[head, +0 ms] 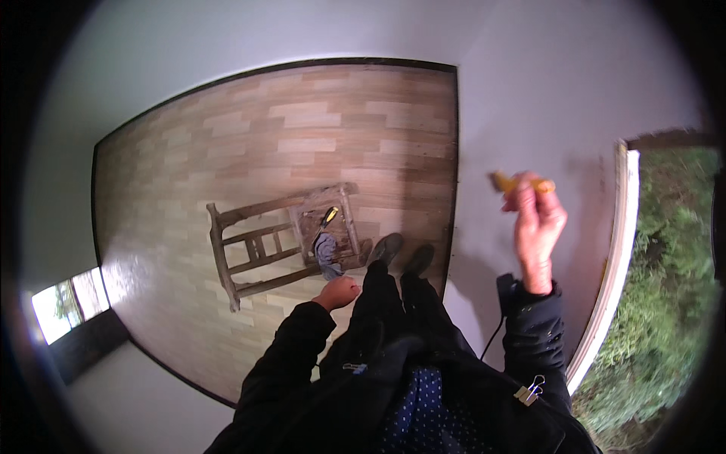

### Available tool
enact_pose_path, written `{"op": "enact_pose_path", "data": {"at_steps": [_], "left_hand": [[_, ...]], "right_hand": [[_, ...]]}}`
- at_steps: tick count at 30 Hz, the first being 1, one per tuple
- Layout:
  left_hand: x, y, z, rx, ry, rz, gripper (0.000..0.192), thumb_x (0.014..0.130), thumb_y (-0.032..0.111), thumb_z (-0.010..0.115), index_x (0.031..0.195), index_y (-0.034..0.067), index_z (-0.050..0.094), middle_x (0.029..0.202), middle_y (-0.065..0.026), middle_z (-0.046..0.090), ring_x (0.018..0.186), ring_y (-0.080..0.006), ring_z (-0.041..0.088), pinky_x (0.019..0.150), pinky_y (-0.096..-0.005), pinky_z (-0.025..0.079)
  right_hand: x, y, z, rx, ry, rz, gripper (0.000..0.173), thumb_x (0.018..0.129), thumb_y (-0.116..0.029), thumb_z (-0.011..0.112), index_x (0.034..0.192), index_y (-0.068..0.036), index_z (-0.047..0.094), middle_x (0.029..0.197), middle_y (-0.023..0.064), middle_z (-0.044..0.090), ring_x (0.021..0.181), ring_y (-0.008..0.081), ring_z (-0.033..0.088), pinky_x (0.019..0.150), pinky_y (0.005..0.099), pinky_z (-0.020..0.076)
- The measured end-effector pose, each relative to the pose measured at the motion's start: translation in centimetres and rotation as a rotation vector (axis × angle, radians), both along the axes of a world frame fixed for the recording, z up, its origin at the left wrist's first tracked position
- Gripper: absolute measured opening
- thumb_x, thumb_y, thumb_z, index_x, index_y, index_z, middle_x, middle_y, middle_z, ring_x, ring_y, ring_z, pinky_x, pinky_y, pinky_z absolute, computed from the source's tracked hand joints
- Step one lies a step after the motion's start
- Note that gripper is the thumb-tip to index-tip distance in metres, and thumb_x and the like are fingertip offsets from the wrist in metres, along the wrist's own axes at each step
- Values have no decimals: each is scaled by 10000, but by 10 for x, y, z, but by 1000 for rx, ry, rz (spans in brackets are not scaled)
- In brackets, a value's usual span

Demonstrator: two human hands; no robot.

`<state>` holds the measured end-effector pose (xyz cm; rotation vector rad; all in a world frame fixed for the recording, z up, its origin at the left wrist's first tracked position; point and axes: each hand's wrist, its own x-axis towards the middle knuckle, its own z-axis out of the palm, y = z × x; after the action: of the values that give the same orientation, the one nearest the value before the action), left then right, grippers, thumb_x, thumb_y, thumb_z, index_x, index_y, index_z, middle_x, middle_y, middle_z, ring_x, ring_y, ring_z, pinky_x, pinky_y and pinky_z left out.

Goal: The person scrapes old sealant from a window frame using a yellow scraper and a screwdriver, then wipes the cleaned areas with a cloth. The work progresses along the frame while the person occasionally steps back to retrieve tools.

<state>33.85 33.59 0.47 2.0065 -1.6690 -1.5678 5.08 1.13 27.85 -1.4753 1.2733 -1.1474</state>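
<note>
My right hand (536,218) is raised in front of the pale wall and grips a small yellow-handled tool (519,184). Motion blur hides which kind of tool it is; its darker end points left. My left hand (338,292) hangs low by my left leg with the fingers curled in, and nothing shows in it. Just beyond that hand is a worn wooden chair (258,262). On its seat lie a screwdriver (328,218) with a black and yellow handle and a crumpled grey cloth (326,255).
The pale wall (499,113) rises at my right from a dark skirting strip (455,142). Further right, a white window frame (612,267) opens onto green foliage (663,267). My shoes (388,248) stand on the wood-patterned floor (255,147), close to the chair.
</note>
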Motion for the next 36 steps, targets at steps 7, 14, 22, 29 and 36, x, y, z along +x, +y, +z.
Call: {"op": "enact_pose_path", "data": {"at_steps": [7,14,22,29,36], "left_hand": [[1,33,-48,184,-143,247,351,962,324,556,906,23,728,963,-240,739,945,-478,696,864,-582,549],[45,-5,-157,58,-431,507,188,955,222,625,969,46,688,955,-233,735,932,-452,714,823,-579,570],[116,-79,-229,-4,-789,644,368,891,126,718,1248,72,647,1326,-223,593,1209,-447,597,979,-525,546],[157,-78,-264,168,-900,258,471,875,152,761,1330,145,638,1378,-163,554,1283,-374,567,991,-521,512],[174,-55,-235,218,-990,64,243,899,167,714,1132,106,683,1140,-116,703,1136,-349,678,963,-542,489]], "right_hand": [[26,62,-119,414,393,404,151,1055,-166,667,1068,-31,735,682,66,723,603,109,710,594,279,569],[26,92,-216,595,557,498,109,1025,-98,648,1062,-24,719,727,118,741,686,240,781,649,344,604],[25,118,-277,720,490,518,195,1075,-151,650,1070,23,738,697,55,718,603,98,687,585,261,556],[19,129,-309,775,460,496,106,1041,-91,681,1045,0,735,722,78,725,653,132,728,610,290,562],[36,128,-295,833,414,486,103,1021,-75,705,1055,17,737,902,127,769,718,189,754,657,307,583]]}}
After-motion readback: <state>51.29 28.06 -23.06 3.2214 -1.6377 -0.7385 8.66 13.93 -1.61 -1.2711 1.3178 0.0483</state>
